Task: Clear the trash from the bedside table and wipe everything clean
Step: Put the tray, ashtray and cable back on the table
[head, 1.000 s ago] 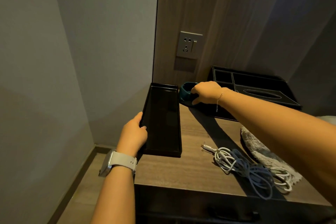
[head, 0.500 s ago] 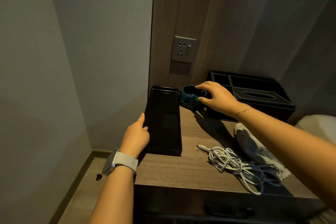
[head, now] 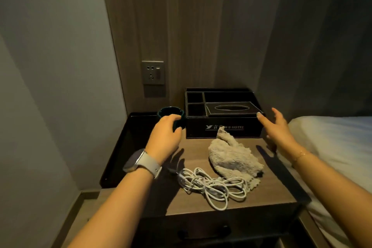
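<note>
The cloth [head: 233, 159] lies crumpled on the tabletop [head: 197, 147] just in front of the black organiser box [head: 221, 127], one peaked corner leaning against the box's front face; it looks soft, light and limp, so it should bunch easily and is best gathered from the middle of the heap with the whole hand. Just in front of the cloth, and partly touching its near edge, sits a tangle of white cable [head: 213, 187], springy and likely to trail loops if lifted by one strand. Left of the box stands a small dark cup [head: 171, 113], probably ceramic, hard and breakable, at the back of a flat black tray [head: 124, 147]. The left hand [head: 164, 137] has its fingers curled toward the cup's near side, touching or almost touching it; whether it truly grips cannot be told. The right hand [head: 278, 127] hovers beside the box's right front corner, fingers straight and spread, holding nothing.
</note>
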A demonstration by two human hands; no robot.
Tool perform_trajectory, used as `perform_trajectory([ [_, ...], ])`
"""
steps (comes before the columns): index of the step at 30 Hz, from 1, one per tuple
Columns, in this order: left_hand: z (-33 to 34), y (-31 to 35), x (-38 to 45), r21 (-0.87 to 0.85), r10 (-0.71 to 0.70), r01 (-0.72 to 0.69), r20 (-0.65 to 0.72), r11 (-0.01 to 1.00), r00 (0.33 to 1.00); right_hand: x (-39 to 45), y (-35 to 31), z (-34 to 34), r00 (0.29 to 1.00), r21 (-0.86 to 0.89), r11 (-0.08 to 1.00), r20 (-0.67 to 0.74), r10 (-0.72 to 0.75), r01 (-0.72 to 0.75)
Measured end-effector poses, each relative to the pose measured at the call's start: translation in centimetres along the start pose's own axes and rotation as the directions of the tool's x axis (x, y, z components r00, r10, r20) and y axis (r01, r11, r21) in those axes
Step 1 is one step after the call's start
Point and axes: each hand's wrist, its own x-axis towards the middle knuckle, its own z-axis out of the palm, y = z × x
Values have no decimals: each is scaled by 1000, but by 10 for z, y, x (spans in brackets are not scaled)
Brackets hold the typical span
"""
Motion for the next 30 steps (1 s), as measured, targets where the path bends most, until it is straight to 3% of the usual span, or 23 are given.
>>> perform_trajectory([
  [2, 19, 18, 22, -19, -24, 26, 121, 999, 992, 14, 7, 2, 985, 41, 995, 154, 83, -90],
  [5, 44, 34, 47, 55, -139, 129, 256, 990, 957, 33, 9, 10, 973, 172, 979, 218, 75, -114],
  [8, 59, 37, 55, 100, -188, 167, 255, 981, 949, 47, 11, 9, 981, 180, 982, 193, 24, -59],
  [11, 66, 33, 50, 112, -145, 121, 236, 986, 961, 54, 14, 4, 984, 144, 989, 176, -3, -23],
  [13, 65, 29, 49, 57, -121, 111, 228, 992, 966, 55, 14, 3, 983, 158, 987, 184, 1, -31],
  [16, 51, 21, 46, -204, -122, 182, 275, 962, 954, 52, 15, 5, 985, 164, 986, 173, 12, -41],
  [18, 37, 9, 39, -220, -111, 167, 246, 961, 963, 41, 15, 10, 994, 80, 997, 111, -2, -7],
  [20, 19, -9, 32, 48, -136, 129, 172, 990, 976, 17, 11, 15, 996, -35, 997, 45, -71, 72],
  [23, 1, -35, 17, 358, -291, 226, 142, 906, 946, -32, 9, 18, 961, -143, 950, 65, -269, 276],
  [26, 4, -47, -2, 383, -375, 258, 271, 887, 886, -77, 13, 19, 872, -238, 846, 252, -420, 476],
  [30, 15, -44, -10, 315, -314, 217, 300, 924, 901, -127, 1, 24, 686, -362, 594, 510, -520, 719],
])
